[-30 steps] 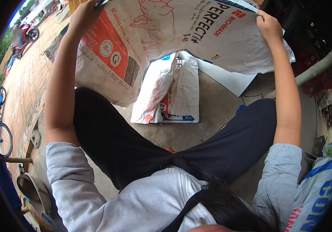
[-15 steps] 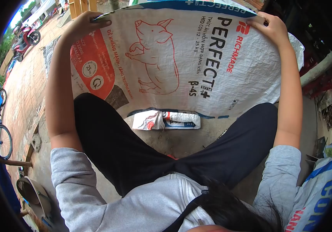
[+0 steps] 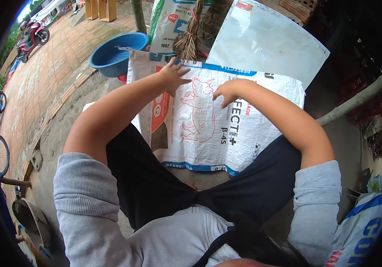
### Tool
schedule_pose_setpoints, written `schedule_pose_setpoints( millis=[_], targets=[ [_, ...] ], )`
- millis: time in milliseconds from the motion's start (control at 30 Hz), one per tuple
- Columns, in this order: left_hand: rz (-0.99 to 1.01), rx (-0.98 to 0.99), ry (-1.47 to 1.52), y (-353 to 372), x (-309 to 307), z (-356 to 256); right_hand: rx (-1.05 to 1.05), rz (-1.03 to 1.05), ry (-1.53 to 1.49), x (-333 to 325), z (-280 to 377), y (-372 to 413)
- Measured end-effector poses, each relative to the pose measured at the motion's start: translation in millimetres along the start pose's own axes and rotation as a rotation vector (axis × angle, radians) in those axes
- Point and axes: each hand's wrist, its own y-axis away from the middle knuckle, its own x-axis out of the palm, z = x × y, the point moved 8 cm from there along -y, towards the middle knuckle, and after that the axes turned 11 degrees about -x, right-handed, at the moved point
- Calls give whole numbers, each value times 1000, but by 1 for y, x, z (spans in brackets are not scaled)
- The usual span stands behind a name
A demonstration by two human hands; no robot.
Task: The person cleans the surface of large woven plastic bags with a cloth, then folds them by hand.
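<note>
A white woven feed sack (image 3: 197, 153), printed with a red pig outline and blue edge bands, lies spread out in front of me between my knees. Over its upper left part is my left hand (image 3: 173, 78), fingers spread and nothing in them. My right hand (image 3: 229, 91) hovers above the pig print with its fingers apart and bent downward, also holding nothing. The folded sack seen earlier on the floor is hidden now.
Behind the sack stand a blue basin (image 3: 117, 53), a straw broom (image 3: 188, 44), a green-edged feed bag (image 3: 168, 26) and a pale flat board (image 3: 266, 42). A wooden pole (image 3: 355, 95) slants at right. Another printed sack (image 3: 364, 231) sits by my right elbow. A motorbike (image 3: 32, 38) is parked far left.
The sack, held up by its top corners half a second ago, is now laid down flat. Both hands have let go of it and moved inward over its print.
</note>
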Motion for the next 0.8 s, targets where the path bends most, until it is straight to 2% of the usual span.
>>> schedule_pose_setpoints(
  millis=[67, 100, 167, 200, 267, 333, 367, 400, 433, 467, 533, 567, 600, 667, 700, 767, 800],
  targets=[
    [132, 161, 19, -7, 4, -27, -45, 58, -43, 20, 25, -28],
    [168, 139, 37, -13, 5, -28, -44, 59, -51, 25, 31, -47],
    [280, 56, 110, -31, 10, -28, 48, 298, 72, 55, 35, -80],
    [356, -12, 159, -42, 14, -24, 41, 306, 65, 63, 46, -92],
    [510, -118, 342, -69, 27, -22, 167, 160, 42, 71, 59, -108],
    [229, -321, 478, -80, 40, -21, 82, -330, -83, 96, 84, -146],
    [80, -411, 595, -79, 52, -26, 98, -467, -178, 106, 99, -152],
    [21, -489, 830, -83, 81, -37, 115, -603, -275, 114, 114, -156],
    [-12, -613, 1068, -87, 124, -55, 153, -609, -248, 130, 124, -162],
    [48, -747, 1152, -72, 154, -70, 155, -608, -251, 141, 125, -168],
    [154, -879, 1018, -43, 214, -98, 171, -675, -131, 152, 125, -171],
    [143, -928, 999, -31, 242, -110, 152, -598, -115, 152, 118, -172],
    [196, -965, 1092, -7, 231, -104, 110, -652, -85, 147, 110, -163],
    [169, -1188, 1217, 2, 260, -87, 84, -765, -102, 137, 87, -152],
    [167, -1195, 1218, 4, 266, -77, 79, -767, -98, 138, 78, -153],
    [168, -1529, 1434, 30, 291, -56, 93, -850, -100, 139, 56, -157],
    [160, -1525, 1579, 14, 341, -67, 86, -851, -94, 138, 50, -156]
  ],
)
